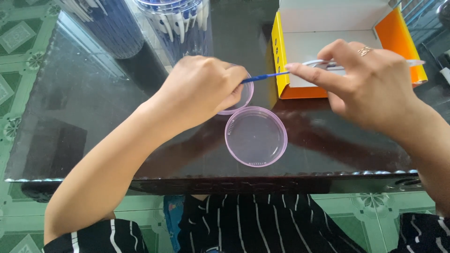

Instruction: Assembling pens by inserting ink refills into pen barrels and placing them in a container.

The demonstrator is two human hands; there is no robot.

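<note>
Stick [265, 77] between both hands' fingers [307, 72]

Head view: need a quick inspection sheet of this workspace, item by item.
Surface: dark glossy glass table, reflective.
Job's things: thin blue stick held between both hands; small clear pink-rimmed dish under the left hand; matching round lid lying flat beside it.
Clutter: open yellow-orange box; two clear cylindrical containers at the far edge.
Grippers: left hand and right hand both pinching the stick.
Cables: nothing seen.
Surroundings: green patterned floor tiles.
</note>
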